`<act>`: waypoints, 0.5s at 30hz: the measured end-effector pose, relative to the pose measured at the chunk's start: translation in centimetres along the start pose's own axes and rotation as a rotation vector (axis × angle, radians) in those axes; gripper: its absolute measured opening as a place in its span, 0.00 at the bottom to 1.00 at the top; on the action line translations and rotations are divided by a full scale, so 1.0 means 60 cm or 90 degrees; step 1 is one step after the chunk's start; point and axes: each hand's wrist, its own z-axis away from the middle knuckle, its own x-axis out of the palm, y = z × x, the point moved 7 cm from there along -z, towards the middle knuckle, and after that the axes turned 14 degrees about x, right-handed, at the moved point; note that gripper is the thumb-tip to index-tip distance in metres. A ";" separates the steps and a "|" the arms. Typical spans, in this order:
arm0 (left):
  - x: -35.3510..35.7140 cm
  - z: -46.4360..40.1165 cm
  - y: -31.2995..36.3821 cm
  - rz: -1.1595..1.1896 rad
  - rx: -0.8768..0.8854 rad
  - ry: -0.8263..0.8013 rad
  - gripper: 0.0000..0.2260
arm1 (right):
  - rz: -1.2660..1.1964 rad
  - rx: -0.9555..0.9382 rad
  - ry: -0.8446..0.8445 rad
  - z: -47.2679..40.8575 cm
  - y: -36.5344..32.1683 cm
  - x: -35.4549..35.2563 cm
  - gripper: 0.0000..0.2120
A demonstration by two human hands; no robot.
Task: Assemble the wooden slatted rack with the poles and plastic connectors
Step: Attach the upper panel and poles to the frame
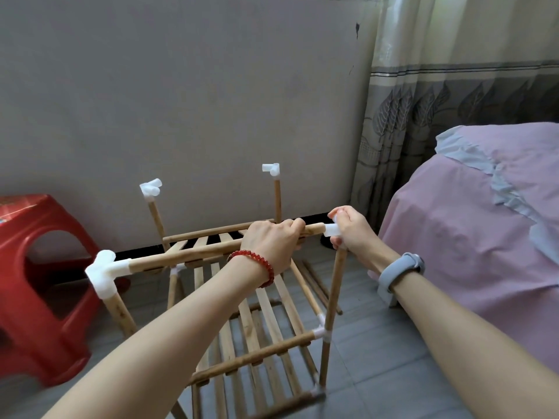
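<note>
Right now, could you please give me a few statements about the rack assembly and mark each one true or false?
1. The left hand grips the top front pole. True.
2. The right hand rests flat on the bed. False: its grip is on a white connector at the pole's right end.
3. The white connector at the pole's left end already sits on an upright pole. True.
4. Both rear uprights lack connectors. False: each carries a white connector, rear left and rear right.
5. The red stool stands right of the rack. False: it stands on the left.
</note>
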 end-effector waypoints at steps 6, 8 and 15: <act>0.001 0.001 0.009 -0.002 0.011 -0.009 0.10 | 0.039 -0.022 0.010 -0.003 -0.006 0.005 0.12; 0.001 0.001 0.007 -0.006 0.012 -0.022 0.10 | 0.045 -0.026 -0.002 -0.002 -0.007 0.011 0.13; 0.008 0.005 0.005 0.064 0.039 -0.093 0.09 | 0.099 -0.055 -0.045 0.002 -0.009 0.031 0.12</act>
